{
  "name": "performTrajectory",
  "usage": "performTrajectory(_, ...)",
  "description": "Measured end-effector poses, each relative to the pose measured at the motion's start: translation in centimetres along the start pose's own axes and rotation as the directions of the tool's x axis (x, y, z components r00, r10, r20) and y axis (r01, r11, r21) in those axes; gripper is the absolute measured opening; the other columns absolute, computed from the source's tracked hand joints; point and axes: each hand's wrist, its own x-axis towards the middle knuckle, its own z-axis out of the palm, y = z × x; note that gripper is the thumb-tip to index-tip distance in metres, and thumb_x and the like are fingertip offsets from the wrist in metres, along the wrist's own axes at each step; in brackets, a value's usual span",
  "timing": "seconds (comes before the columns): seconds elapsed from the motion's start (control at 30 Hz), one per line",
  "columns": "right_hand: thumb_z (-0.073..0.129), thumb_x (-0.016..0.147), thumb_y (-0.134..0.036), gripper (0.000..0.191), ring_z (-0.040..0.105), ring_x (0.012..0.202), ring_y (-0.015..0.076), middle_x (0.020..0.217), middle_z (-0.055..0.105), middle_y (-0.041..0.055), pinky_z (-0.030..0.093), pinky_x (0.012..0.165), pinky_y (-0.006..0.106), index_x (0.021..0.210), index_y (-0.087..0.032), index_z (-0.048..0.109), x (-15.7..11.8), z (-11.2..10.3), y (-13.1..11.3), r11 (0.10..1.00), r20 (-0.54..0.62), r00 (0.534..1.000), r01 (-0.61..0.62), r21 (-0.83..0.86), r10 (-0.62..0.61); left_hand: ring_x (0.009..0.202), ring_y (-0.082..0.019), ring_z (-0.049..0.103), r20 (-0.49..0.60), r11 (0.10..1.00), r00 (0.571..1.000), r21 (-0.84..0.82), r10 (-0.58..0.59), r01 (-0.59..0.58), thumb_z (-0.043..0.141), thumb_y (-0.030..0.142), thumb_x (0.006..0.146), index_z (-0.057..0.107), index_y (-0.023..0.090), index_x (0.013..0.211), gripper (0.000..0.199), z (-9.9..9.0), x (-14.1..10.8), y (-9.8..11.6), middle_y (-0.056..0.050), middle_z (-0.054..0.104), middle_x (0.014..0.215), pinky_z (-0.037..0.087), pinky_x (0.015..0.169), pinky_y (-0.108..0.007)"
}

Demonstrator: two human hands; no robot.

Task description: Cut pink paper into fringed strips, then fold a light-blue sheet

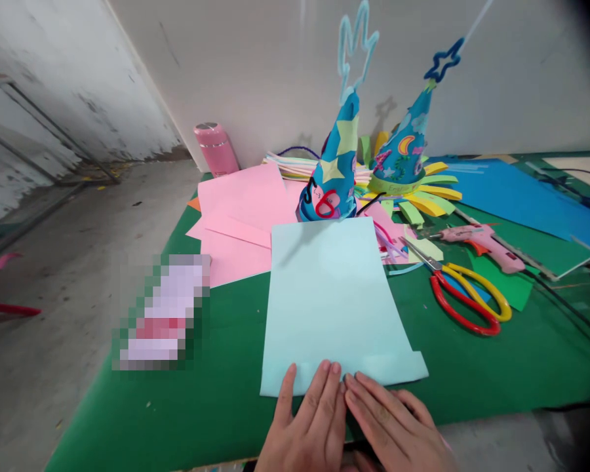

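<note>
A pale blue sheet of paper (329, 295) lies on the green tabletop, its near edge folded over into a strip that sticks out at the right corner. My left hand (309, 416) rests flat on that near edge with fingers stretched out. Beside it, my right hand (391, 419) presses its extended fingertips on the same edge, palm down. The fingertips of both hands almost meet at the middle of the fold. Neither hand grips anything; the thumbs are mostly hidden below.
Behind the paper stand two decorated blue cone hats (339, 164). Scissors with red and yellow handles (465, 295) and a pink glue gun (482, 242) lie to the right. Pink paper (246, 196), a pink bottle (216, 149) and a blurred-out object (164, 311) are on the left.
</note>
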Motion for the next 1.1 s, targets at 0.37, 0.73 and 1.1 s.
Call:
performTrajectory(0.37,0.040,0.079,-0.019,0.028,0.056,0.095,0.0129,0.104,0.064,-0.0003,0.036,0.070,0.027,0.098,-0.015,0.061,0.2,-0.1,-0.8,0.995,0.013,0.996,-0.084,0.047,0.083,0.126,-0.022,0.021,0.041,0.991,0.995,-0.096,-0.093,0.096,0.039,0.051,0.078,0.059,0.013,0.104,0.050,-1.7,-1.5,-1.4,-0.010,0.057,0.115,0.001,0.102,-0.050)
performTrajectory(0.73,0.043,0.074,-0.016,0.030,0.055,0.096,0.0128,0.105,0.063,-0.0018,0.035,0.069,0.028,0.098,-0.014,0.061,0.4,-0.4,-1.0,0.992,0.023,0.994,-0.109,0.065,0.108,0.112,-0.018,0.044,0.108,0.971,0.975,-0.121,-0.195,0.208,0.042,0.059,0.073,0.056,0.015,0.108,0.058,-3.6,-3.2,-3.1,-0.010,0.055,0.117,0.000,0.103,-0.045)
performTrajectory(1.1,0.044,0.074,-0.018,0.030,0.056,0.094,0.0131,0.103,0.064,-0.0012,0.035,0.069,0.028,0.097,-0.014,0.062,0.5,-0.4,-0.9,0.994,0.010,0.996,-0.093,0.064,0.093,0.113,-0.031,0.042,0.068,0.944,0.941,0.034,-0.330,0.328,0.044,0.050,0.074,0.053,0.009,0.108,0.055,-6.1,-4.9,-5.3,-0.020,0.053,0.117,0.011,0.098,-0.057)
